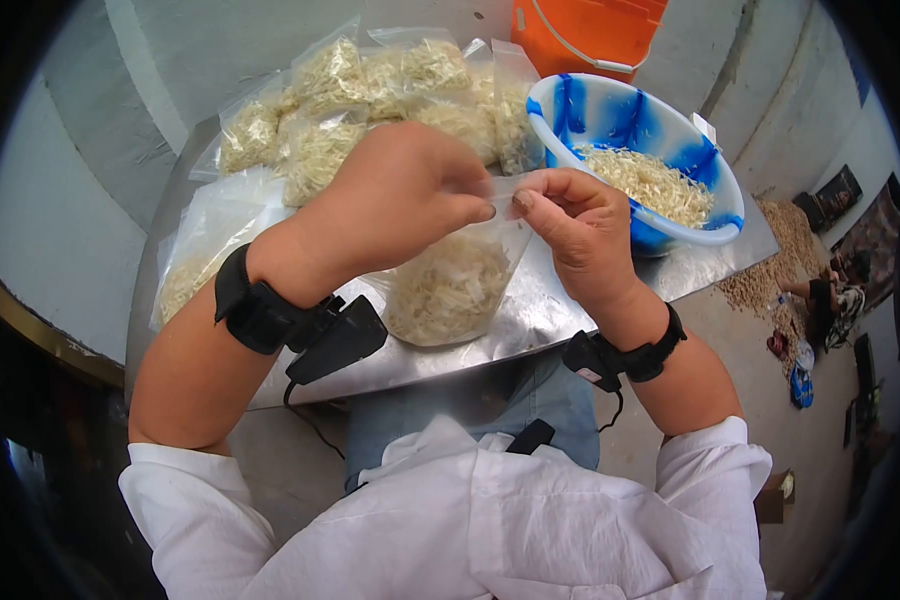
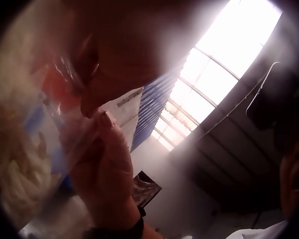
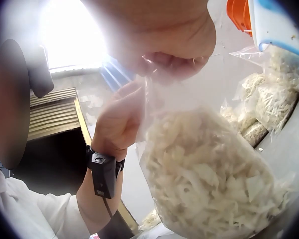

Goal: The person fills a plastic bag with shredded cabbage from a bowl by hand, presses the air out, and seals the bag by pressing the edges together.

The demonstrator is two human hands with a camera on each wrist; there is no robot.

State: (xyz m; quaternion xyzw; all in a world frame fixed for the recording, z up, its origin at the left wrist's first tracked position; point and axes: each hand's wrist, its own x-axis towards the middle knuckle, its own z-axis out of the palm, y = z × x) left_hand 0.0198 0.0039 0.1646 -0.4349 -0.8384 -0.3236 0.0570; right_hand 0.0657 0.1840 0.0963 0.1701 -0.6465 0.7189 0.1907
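Note:
A clear plastic bag of pale dried shreds hangs upright near the table's front edge, its top drawn up between both hands. My left hand pinches one side of the bag's mouth, thumb toward the other hand. The right hand grips the opposite corner of the mouth between thumb and curled fingers. In the right wrist view the shreds fill the lower part of the bag, with slack film above them. Close up in the left wrist view, the thumbs meet near the film, partly blurred.
Several filled bags are heaped at the back of the metal table. Another bag lies at the left. A blue-and-white basin with loose shreds stands back right, before an orange bucket. A person sits farther right.

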